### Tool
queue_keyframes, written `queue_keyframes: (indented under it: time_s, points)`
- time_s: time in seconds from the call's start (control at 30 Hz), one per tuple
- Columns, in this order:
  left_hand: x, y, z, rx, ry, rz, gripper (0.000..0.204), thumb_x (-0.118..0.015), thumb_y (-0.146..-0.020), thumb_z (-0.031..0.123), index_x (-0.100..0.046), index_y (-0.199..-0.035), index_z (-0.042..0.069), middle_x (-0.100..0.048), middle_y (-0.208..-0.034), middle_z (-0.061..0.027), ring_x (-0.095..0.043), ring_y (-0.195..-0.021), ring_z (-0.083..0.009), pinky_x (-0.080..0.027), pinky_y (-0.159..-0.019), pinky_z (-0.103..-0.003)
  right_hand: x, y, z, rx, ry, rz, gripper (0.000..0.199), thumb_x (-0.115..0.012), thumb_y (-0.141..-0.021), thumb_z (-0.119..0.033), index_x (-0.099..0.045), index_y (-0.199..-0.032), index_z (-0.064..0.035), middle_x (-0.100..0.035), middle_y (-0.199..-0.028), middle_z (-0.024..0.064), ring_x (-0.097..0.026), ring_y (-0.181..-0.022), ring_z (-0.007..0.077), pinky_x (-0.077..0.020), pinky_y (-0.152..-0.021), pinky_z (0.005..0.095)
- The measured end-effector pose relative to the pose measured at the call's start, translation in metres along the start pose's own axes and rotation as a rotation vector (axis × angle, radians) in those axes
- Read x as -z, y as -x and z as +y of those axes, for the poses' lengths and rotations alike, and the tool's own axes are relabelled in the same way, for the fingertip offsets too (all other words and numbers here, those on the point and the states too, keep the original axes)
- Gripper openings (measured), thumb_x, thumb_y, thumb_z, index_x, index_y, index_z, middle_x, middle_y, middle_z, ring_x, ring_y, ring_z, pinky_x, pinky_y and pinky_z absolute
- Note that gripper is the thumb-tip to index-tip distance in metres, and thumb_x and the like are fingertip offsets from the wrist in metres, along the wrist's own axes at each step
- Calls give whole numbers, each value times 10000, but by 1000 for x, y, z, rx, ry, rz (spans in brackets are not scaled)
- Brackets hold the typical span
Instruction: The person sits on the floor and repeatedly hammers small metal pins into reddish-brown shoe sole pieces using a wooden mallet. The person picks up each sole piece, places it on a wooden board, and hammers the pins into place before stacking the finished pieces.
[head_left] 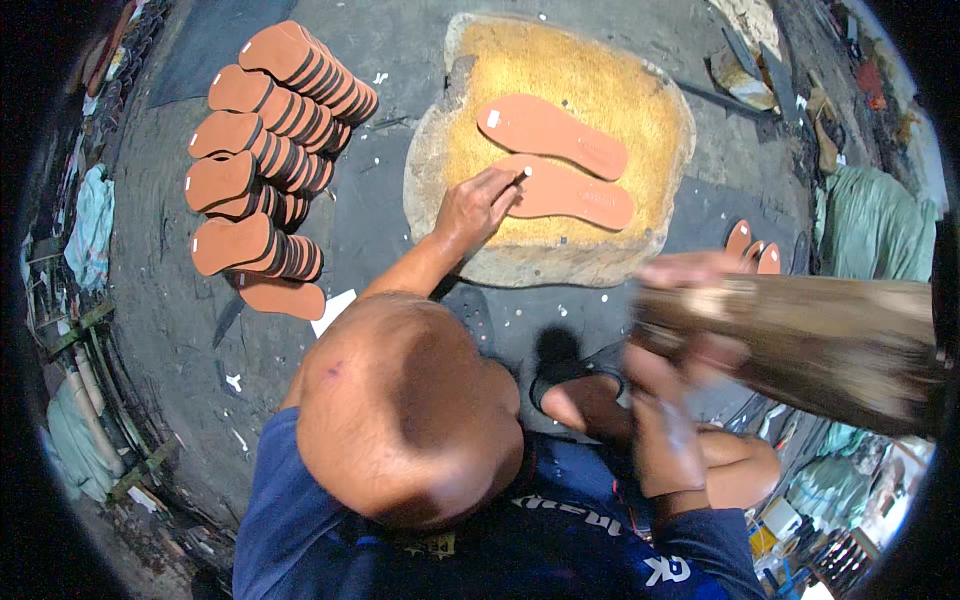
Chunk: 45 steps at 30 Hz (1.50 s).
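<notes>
Two brown sandal soles lie side by side on a worn yellow slab: the far sole (552, 136) and the near sole (575, 195). My left hand (474, 208) rests at the left part of the near sole, its fingers closed round a short punch (527, 173) whose pale round end shows above them. The punch's lower end is hidden. To the right, my right hand (690, 350) grips a thick wooden mallet (830, 335), blurred by motion and held up close to the camera. The far sole carries a small white label at its left end.
The yellow slab (625, 85) lies on a dark floor mat (390, 225). Several stacks of brown soles (265, 150) fan out at the left. A few more soles (768, 260) stand at the right, near a green sack (875, 225). My bent knee (400, 400) is close below the slab.
</notes>
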<state>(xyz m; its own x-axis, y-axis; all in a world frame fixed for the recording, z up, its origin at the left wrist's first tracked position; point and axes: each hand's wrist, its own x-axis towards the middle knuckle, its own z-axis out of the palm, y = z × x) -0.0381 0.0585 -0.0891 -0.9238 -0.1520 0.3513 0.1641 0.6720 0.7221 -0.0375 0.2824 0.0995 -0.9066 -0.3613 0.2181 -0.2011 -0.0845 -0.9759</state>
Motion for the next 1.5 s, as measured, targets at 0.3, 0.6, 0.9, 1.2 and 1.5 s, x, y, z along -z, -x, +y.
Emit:
queue_keyframes:
  time_s: [0.3, 0.6, 0.9, 1.2, 1.5]
  points:
    - [-2, 4, -4, 21, -104, 27, 216, -741, -905, 172, -710, -1064, 30, -741, -1002, -155, -744, -878, -313, -591, -739, -426, 14, 29, 82, -333, 709, -67, 800, -623, -969, -139, -189, -1640, -118, -581, -1334, 353, -606, -1180, 516, -521, -945, 525]
    - [13, -34, -31, 733, 1077, 565, 208, -661, -1018, 208, -673, -1043, 2, -712, -995, -110, -710, -862, -171, -592, -732, -325, 35, 30, 114, -452, 911, -247, 811, -641, -939, -161, -228, -1636, -180, -700, -1024, 337, -668, -949, 548, -546, -812, 567]
    - [-6, -77, -70, 383, 586, 202, 255, -707, -991, 203, -723, -989, -51, -752, -857, -117, -739, -795, -165, -581, -719, -328, 39, 6, 77, -387, 418, 10, 782, -612, -991, -144, -184, -1636, -32, -377, -1601, 260, -400, -1464, 323, -338, -1188, 392]
    - [0, -74, -48, 59, -81, 138, 200, -722, -932, 138, -702, -1072, -3, -741, -978, -182, -747, -763, -291, -564, -687, -398, 17, -41, 3, -51, 288, 93, 651, -641, -966, -220, -376, -1519, -2, -577, -1347, 208, -628, -1102, 243, -511, -980, 385]
    - [-12, -73, -49, -98, -137, 159, 212, -678, -933, 124, -692, -1113, 12, -717, -1121, -165, -693, -992, -387, -575, -819, -457, -15, -24, 124, -182, 610, -166, 766, -569, -1017, -267, -156, -1646, -129, -570, -1357, 369, -567, -1240, 535, -483, -1011, 532]
